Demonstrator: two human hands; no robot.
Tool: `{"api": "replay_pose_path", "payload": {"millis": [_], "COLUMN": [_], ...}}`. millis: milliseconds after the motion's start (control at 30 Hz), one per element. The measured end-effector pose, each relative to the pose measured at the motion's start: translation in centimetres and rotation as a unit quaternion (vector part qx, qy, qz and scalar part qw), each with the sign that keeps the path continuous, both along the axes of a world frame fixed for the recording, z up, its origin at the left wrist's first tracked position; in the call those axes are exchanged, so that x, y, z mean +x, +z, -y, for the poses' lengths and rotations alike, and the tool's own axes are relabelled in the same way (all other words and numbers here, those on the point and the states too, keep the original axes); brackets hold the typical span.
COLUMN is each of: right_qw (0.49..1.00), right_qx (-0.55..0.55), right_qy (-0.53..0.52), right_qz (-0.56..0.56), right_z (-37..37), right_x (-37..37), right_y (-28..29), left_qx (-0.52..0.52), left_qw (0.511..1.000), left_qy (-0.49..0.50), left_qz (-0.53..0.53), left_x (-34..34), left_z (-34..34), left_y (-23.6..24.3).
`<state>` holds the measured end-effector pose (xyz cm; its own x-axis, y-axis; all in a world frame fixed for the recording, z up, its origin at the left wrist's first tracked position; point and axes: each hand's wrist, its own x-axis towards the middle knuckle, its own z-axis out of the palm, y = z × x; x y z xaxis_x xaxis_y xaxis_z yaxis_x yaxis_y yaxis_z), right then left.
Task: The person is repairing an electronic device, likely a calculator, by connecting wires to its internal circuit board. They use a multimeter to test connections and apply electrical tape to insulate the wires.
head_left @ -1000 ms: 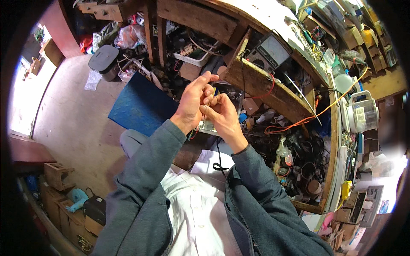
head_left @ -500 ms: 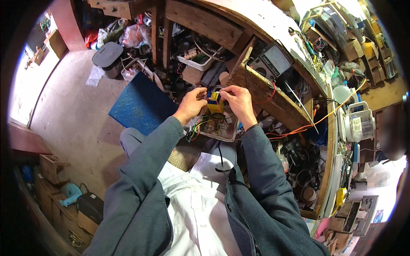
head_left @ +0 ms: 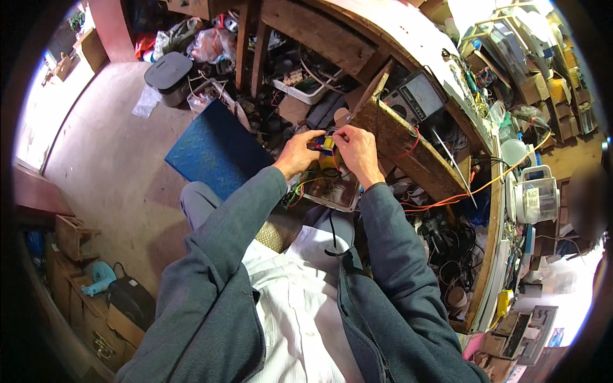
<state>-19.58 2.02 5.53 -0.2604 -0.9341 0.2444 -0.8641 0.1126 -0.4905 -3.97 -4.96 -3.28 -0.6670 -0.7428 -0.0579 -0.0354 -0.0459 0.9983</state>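
A small yellow-and-blue block [head_left: 328, 144] sits between my two hands, above a shallow light-coloured tray [head_left: 345, 208] at my knees. My left hand [head_left: 299, 155] has its fingers and thumb closed on the block's left side. At its upper right, my right hand [head_left: 359, 152] is pinched with thumb and fingertips together; whatever lies in that pinch is too small to make out. Thin wires lie in the tray, and yellow, green and red wires [head_left: 297, 190] hang over its left edge. The hands partly hide the block.
A blue textured panel [head_left: 214, 153] leans left of my hands. To the right stands a wooden shelf unit [head_left: 408, 150] holding a meter with a dial [head_left: 418, 96]. Orange cables [head_left: 440, 204] cross beside it. A dark lidded bin [head_left: 169, 76] stands on the floor.
The block has tilted, and its blue side now shows more toward me. My left hand has shifted right and wraps closer round it. The right hand stays pinched near its top.
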Motion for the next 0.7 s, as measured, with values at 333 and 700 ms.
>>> {"api": "replay_pose_path", "payload": {"millis": [333, 700], "right_qw": [0.996, 0.980], "right_qx": [-0.034, -0.034], "right_qy": [0.031, 0.114], "right_qz": [-0.082, -0.160], "right_z": [0.3, 1.1], "right_x": [0.2, 0.0], "right_y": [-0.5, -0.5], "left_qx": [0.002, -0.056], "left_qw": [1.000, 0.998], "left_qy": [0.001, 0.023], "left_qz": [0.001, -0.021], "left_x": [-0.4, -0.3], "left_z": [0.1, -0.2], "left_y": [-0.5, -0.6]}}
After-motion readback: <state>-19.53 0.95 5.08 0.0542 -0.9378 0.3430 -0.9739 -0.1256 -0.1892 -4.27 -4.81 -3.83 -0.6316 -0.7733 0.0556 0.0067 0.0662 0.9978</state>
